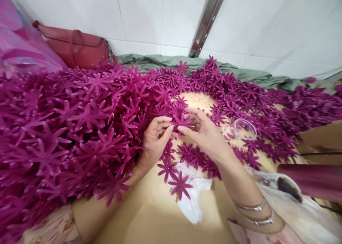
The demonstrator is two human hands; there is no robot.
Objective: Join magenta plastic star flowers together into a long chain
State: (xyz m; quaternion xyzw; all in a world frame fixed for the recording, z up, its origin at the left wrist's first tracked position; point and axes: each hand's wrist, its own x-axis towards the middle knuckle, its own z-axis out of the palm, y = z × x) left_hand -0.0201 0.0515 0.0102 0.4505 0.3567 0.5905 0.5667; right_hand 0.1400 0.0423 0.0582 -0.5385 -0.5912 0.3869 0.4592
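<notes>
Between my two hands, just above the table, is a magenta artificial flower piece (181, 118) with narrow, finger-like petals. My left hand (157, 135) pinches its left side between thumb and fingers. On the other side, my right hand (201, 130) has its thumb and bent fingers closed on the petals. A deep heap of the same flower pieces (91, 112) rises at the left, against my left forearm. Several loose flower pieces (181, 185) lie below my hands, some on a crumpled white tissue (193, 208).
More flower pieces (248, 94) spread across the right of the tan table (149, 215). A clear plastic cup (244, 128) lies among them. A red handbag (72, 44) stands back left by the white wall (149, 15). Clear plastic wrap (288, 208) is at front right.
</notes>
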